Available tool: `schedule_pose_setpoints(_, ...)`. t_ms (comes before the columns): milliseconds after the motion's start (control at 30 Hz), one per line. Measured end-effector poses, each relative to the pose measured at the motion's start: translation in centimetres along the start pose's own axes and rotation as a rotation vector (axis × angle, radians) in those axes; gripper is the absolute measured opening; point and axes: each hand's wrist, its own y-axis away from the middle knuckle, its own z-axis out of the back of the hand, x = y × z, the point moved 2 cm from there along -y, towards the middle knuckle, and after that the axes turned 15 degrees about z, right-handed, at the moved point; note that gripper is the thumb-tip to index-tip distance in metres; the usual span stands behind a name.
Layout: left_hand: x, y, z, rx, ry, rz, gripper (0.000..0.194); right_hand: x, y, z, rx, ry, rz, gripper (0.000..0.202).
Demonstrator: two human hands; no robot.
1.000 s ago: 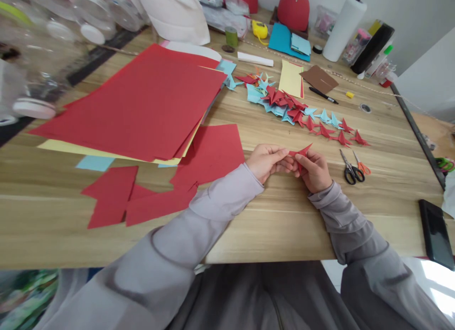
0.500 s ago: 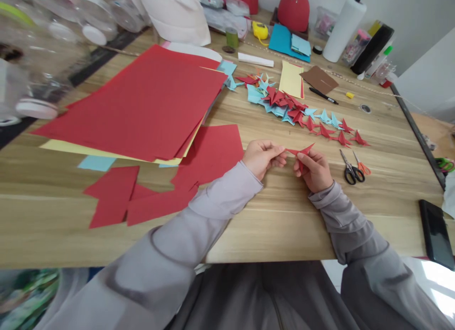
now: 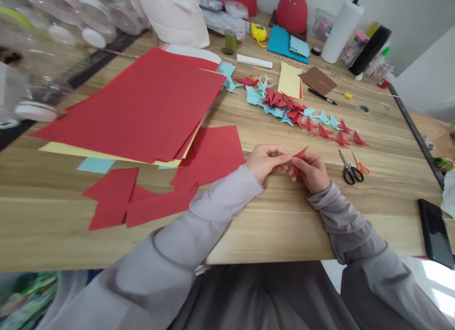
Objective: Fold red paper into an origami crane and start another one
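Between my hands, above the table, is a small folded red origami crane (image 3: 301,153) with one point sticking up. My left hand (image 3: 268,160) pinches its left end between thumb and fingers, hiding that part. My right hand (image 3: 311,170) grips its body, thumb on the near side and fingers curled behind. Beyond my hands lie several finished red paper cranes (image 3: 323,132) and light blue paper cranes (image 3: 323,116), some in a row and some heaped. Cut red paper pieces (image 3: 213,154) lie left of my left hand.
A stack of large red sheets (image 3: 142,107) covers the table's left side. Black-handled scissors (image 3: 351,171) and orange scissors (image 3: 362,168) lie right of my right hand. A black phone (image 3: 435,233) rests at the right edge. Behind are a pen (image 3: 322,96) and a tape measure (image 3: 259,32).
My left hand has shifted right along the crane's left point, closer to my right hand, and now covers that point. My right hand keeps its hold.
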Motion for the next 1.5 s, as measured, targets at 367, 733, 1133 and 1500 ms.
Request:
schedule_pose_setpoints(367,-0.6,0.0,0.7,-0.11,0.023,-0.032,0.018,0.2,-0.1,0.1,-0.087,-0.062,-0.024,0.033)
schedule_pose_setpoints(733,-0.3,-0.2,1.1,0.007,-0.162,0.014,0.02,0.3,0.2,0.1,0.0,0.075,0.071,0.032)
schedule_pose_setpoints(1133,-1.0,0.4,0.6,0.017,-0.462,-0.081,0.019,1.0,0.6,0.0,0.027,0.243,0.07,0.035)
schedule_pose_setpoints(1500,-0.5,0.4,0.2,0.031,-0.49,-0.047,0.006,1.2,0.4,-0.3,0.096,0.321,0.062,0.046)
